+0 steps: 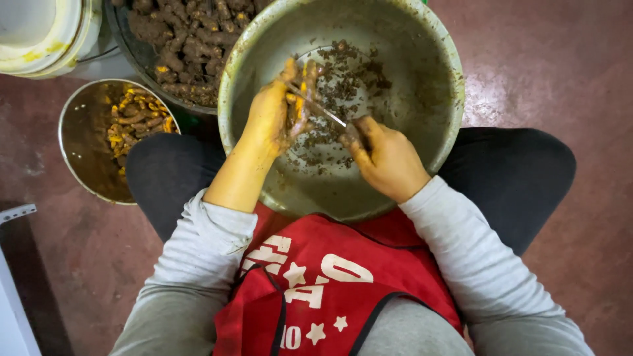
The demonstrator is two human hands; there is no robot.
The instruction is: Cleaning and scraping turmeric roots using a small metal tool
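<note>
- A turmeric root point(298, 99), orange where its skin is scraped away, sits over the middle of a large metal basin point(435, 59) resting on the seated person's lap.
- The left hand point(273, 115), stained yellow, has its fingers closed around the root and holds it upright above the basin's floor.
- The right hand point(386, 158) is clamped on the handle of a small knife point(323, 112), whose thin blade lies across the root (the handle itself is hidden inside the fist).
- Dark brown peelings point(353, 82) lie scattered over the basin's bottom, thickest just beyond the hands.
- A smaller steel bowl point(82, 142) stands on the floor to the person's left, holding peeled orange pieces point(135, 122).
- Behind it, touching the large basin's rim, a dark tub point(122, 26) is heaped with muddy unpeeled roots point(188, 39).
- A white bucket point(59, 39) with yellow smears shows at the upper left corner.
- The person wears a red apron point(316, 277) over grey sleeves and dark trousers, above a reddish-brown floor point(560, 79).
</note>
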